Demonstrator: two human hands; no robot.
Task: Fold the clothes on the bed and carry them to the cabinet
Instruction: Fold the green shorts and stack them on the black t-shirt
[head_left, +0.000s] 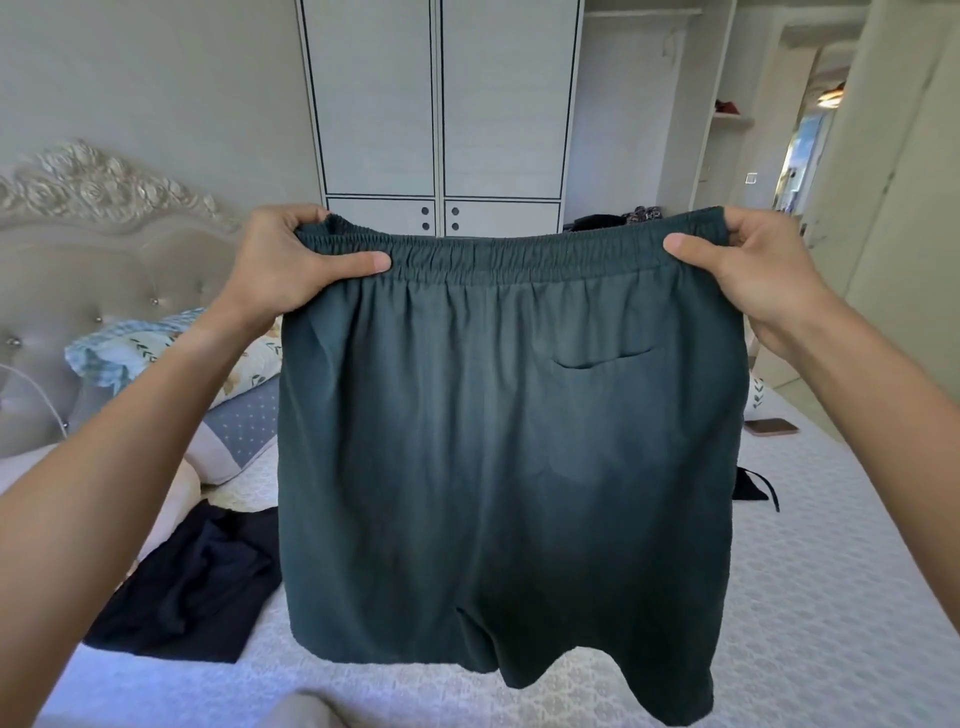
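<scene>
shorts: dark green shorts (498, 447) held up in the air in front of you, above the bed (810, 597), waistband on top and stretched flat, legs hanging down, slit pocket upper right
left hand: your left hand (291, 265) pinches the waistband's left end, thumb across the front, fingers curled behind
right hand: your right hand (748, 265) clamps the waistband's right end the same way, thumb on front
bed: white quilted cover; tufted headboard (98, 260) at left
other clothes: dark navy garment (192, 587) lying crumpled on the bed lower left; a black piece (753, 488) peeks out past the shorts' right edge
pillows: floral pillow (156, 348) and dotted one near the headboard
phone: phone (771, 427) flat on the bed, right side
cabinet: white cabinet (441, 114) straight ahead beyond the bed, doors closed; open shelving to its right
</scene>
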